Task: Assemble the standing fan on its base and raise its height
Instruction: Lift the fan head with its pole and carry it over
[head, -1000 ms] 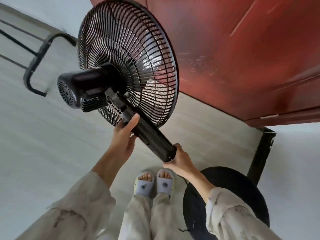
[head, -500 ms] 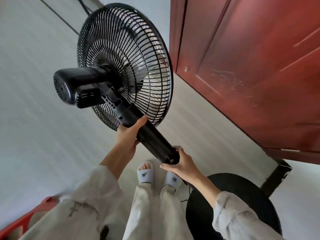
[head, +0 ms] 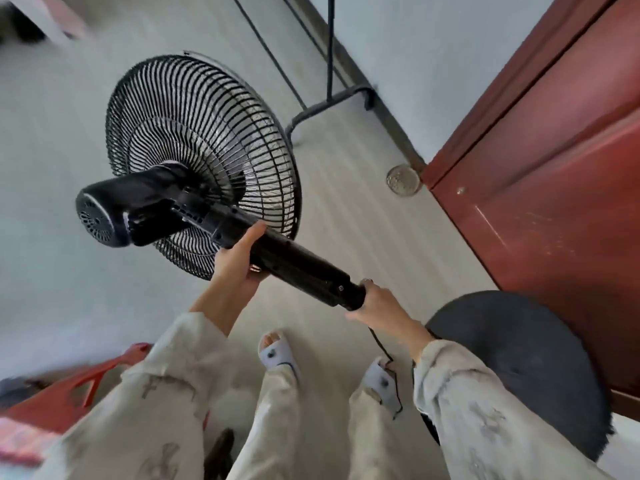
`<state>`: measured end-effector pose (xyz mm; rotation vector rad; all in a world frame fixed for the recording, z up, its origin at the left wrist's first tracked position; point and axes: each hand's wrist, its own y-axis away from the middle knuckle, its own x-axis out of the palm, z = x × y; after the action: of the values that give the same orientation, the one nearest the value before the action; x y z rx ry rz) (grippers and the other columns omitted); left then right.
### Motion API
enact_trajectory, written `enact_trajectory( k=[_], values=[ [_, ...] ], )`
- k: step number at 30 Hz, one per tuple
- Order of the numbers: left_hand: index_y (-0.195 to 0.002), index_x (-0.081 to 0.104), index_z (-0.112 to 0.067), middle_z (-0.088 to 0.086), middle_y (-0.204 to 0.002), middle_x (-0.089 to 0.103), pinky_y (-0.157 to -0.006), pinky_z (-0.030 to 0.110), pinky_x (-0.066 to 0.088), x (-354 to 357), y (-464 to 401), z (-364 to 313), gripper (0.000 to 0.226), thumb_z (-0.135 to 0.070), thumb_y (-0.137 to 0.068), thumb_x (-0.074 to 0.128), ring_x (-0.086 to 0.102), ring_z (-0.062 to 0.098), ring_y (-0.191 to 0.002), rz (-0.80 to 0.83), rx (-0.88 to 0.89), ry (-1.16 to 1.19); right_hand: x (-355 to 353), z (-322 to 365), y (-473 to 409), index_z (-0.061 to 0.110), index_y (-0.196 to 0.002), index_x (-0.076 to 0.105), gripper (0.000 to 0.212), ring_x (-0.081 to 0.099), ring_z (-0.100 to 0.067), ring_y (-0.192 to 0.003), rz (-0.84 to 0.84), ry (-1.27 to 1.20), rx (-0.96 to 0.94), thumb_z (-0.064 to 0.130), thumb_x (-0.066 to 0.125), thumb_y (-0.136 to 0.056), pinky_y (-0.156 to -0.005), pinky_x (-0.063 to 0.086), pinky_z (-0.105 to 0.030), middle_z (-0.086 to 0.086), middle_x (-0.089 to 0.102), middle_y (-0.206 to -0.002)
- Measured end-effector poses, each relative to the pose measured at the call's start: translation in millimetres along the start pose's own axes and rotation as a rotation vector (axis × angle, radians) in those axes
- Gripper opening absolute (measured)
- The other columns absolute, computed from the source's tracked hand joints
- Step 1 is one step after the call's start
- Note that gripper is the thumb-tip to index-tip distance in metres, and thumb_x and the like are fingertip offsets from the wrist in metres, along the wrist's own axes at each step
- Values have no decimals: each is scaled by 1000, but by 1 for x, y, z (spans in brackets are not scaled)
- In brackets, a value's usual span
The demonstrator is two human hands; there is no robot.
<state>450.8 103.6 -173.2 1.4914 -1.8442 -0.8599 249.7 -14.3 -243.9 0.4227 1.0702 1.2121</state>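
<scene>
I hold the black fan upper part in the air, tilted nearly level. Its round wire cage (head: 194, 140) points up and left, and the motor housing (head: 117, 206) sticks out at the left. My left hand (head: 235, 268) grips the thick black neck (head: 298, 265) just below the cage. My right hand (head: 377, 303) is closed around the neck's lower end. A black power cord (head: 384, 355) hangs from that end down past my feet. The round black fan base (head: 519, 362) lies flat on the floor at the lower right, apart from the neck.
A dark red wooden door (head: 554, 188) fills the right side. A round floor drain (head: 402, 180) sits beside its frame. A black metal frame (head: 329, 98) stands by the wall. A red plastic object (head: 69, 389) is at the lower left. My slippered feet (head: 277, 355) stand on pale floorboards.
The fan has swung down and towards level, its lower end moving right towards the base. The view has turned, revealing the drain, metal frame and more of the red object. Both hands keep their grip.
</scene>
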Motion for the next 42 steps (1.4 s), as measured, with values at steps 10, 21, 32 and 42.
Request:
enact_trajectory(
  k=[10,21,32,42],
  values=[
    [-124,49,-10,13,-119,59,-59,41,53,-156,-35,-127,67,-34,-68,77,59,28,-99,-99,-178,267,12,208,-2,23,-87,44,35,55,-20,-66,8,396,-144,42,64,-65,-47,33,-26,3,56,-74],
    [-114,55,-13,10,-115,60,-64,45,52,-267,-78,-259,53,-34,-70,76,57,27,-99,-142,-192,512,27,416,-61,18,-85,46,57,52,-17,-62,63,594,-306,63,53,-50,-47,32,-26,6,51,-67],
    [-93,55,-13,6,-100,61,-66,45,51,-330,-192,-453,34,-32,-73,75,56,22,-95,-172,-118,559,25,642,-189,16,-89,45,41,56,-22,-73,152,704,-351,36,68,-61,-50,37,-27,-2,57,-84],
    [-92,55,-11,9,-102,61,-62,46,51,-358,-324,-644,38,-33,-70,77,56,26,-95,-83,-104,525,-2,833,-311,15,-89,48,40,54,-18,-66,150,699,-328,35,67,-59,-48,37,-27,2,54,-77]
  ],
)
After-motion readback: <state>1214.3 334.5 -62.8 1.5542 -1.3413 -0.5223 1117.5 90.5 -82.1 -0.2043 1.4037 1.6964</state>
